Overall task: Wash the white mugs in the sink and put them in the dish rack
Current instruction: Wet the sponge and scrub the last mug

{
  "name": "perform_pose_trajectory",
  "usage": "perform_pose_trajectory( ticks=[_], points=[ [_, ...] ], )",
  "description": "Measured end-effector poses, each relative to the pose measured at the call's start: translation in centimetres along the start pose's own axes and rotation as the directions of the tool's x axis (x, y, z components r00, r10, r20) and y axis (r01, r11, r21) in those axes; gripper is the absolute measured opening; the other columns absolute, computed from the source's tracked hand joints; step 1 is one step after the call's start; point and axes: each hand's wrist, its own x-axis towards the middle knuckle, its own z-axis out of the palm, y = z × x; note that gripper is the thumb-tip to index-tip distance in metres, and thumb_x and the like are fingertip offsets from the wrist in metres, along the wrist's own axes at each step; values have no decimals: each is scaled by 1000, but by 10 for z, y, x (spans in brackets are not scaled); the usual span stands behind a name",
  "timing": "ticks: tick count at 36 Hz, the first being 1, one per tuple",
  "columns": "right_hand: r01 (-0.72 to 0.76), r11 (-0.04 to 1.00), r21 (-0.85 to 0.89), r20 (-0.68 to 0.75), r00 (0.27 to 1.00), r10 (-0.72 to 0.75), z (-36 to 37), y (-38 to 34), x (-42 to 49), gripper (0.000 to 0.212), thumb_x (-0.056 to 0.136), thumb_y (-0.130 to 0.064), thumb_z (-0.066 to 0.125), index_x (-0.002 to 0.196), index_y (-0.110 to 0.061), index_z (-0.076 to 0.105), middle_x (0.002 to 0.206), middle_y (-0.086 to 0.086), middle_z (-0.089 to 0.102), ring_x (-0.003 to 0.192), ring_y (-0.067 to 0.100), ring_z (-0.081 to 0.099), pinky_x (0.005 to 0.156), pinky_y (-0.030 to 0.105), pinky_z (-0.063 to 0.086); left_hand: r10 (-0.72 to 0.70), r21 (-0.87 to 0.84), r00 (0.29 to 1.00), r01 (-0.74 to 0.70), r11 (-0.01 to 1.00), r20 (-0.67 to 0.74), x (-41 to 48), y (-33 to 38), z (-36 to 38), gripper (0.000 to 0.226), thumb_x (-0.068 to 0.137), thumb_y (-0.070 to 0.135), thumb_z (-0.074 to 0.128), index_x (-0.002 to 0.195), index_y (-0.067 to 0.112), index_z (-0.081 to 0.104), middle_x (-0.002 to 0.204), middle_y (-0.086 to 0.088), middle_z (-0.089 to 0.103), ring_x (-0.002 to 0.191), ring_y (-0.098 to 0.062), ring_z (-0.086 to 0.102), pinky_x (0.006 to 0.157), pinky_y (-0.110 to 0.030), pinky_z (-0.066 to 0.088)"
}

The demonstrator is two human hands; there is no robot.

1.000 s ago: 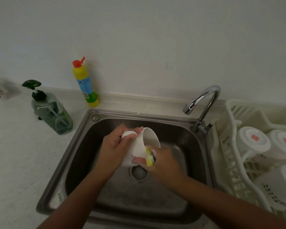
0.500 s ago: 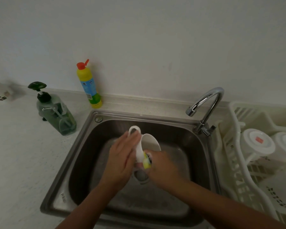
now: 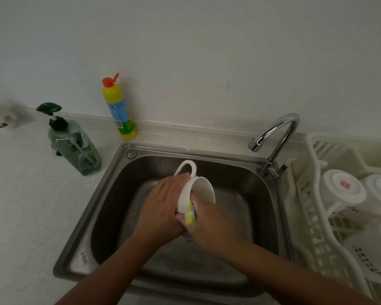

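Rotated handle-up, the glossy round mug [image 3: 199, 190] meets a soft yellow sponge [image 3: 190, 214].

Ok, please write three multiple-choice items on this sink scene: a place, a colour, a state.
1. The yellow bottle stands: A in the sink B on the counter by the wall C on the floor
2. Its cap is: A green B red C white
3. The white mug is: A upright on the sink floor B lying on the counter C held tilted, handle up
Answers: B, behind the sink corner; B, plainly red; C, left hand grips it, right hand holds a yellow sponge at it.
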Motion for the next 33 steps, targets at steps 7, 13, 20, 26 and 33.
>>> perform_pose_trajectory(
  ticks=[7, 13, 20, 26, 33],
  points=[
    [-34, 994, 101, 68, 997, 27, -1, -1, 1, 67, 94, -42, 57, 150, -19, 28, 144, 2, 45, 129, 16, 47, 108, 31, 40, 54, -41, 994, -50, 998, 97, 10, -1, -10, 85, 75, 60, 71, 144, 23, 39, 136, -1, 57, 126, -2, 46, 104, -28, 42],
    [-16, 999, 47, 38, 999, 14, -4, -1, 3, 48, 98, -38, 53, 140, -18, 41, 133, 2, 55, 118, 13, 55, 101, 25, 44, -9, 16, 998, 7, 1000, 66, 7, 6, -3, 85, 76, 61, 72, 144, 18, 41, 136, -4, 58, 124, -15, 55, 101, -32, 47],
    [1, 1000, -28, 81, 997, 1, 1, -1, -1, 51, 100, -36, 49, 144, -15, 37, 138, 5, 51, 123, 17, 52, 104, 27, 43, 24, -11, 998, -24, 1000, 55, 8, 8, -7, 84, 74, 64, 69, 140, 18, 46, 131, -2, 60, 120, -11, 54, 99, -30, 46],
    [373, 837, -401, 235, 925, -300, -38, 1, -9, 44, 97, -28, 54, 138, -22, 41, 127, 8, 60, 109, 23, 60, 92, 31, 48, -54, -206, 995, 71, 976, 87, 10, -3, -26, 99, 60, 64, 83, 143, 31, 40, 136, 14, 51, 120, -9, 56, 95, -37, 54],
    [308, 913, -269, 188, 946, -263, -30, -8, -7, 44, 100, -30, 49, 143, -23, 41, 135, 3, 55, 118, 18, 55, 99, 24, 42, -29, -162, 992, 49, 986, 123, 14, -6, -29, 95, 62, 61, 81, 142, 29, 42, 134, 11, 53, 117, -8, 56, 93, -39, 54]
  ],
)
